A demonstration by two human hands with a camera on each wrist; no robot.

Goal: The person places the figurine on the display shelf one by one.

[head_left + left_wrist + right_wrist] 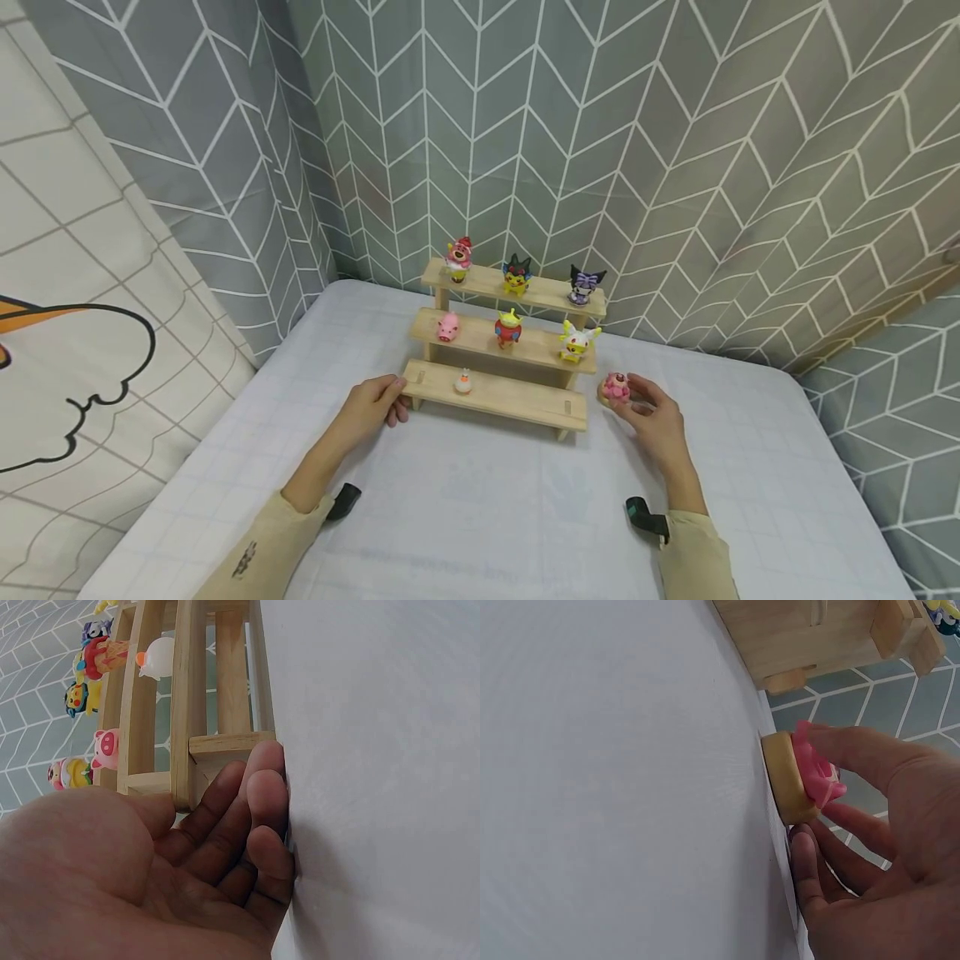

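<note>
A three-step wooden display stand [517, 398] stands on the white-covered table. My left hand [371, 403] grips the left end of its lowest step, thumb over the board and fingers beneath, as the left wrist view shows. To the right of the stand, my right hand [660, 423] holds a pink bear figurine [617, 387] between thumb and fingers. Its thick tan base [786, 778] appears to rest on the tabletop. On the lowest step sits a small white duck figurine [462, 382], left of the middle.
The middle step carries a pink pig [447, 327], a red-and-yellow figurine [507, 330] and a white-and-yellow one [576, 342]. Along the top stand a red-hatted bear [458, 260], a black-and-yellow figurine [516, 277] and a purple-and-black one [584, 286]. A patterned grey curtain [495, 125] hangs behind.
</note>
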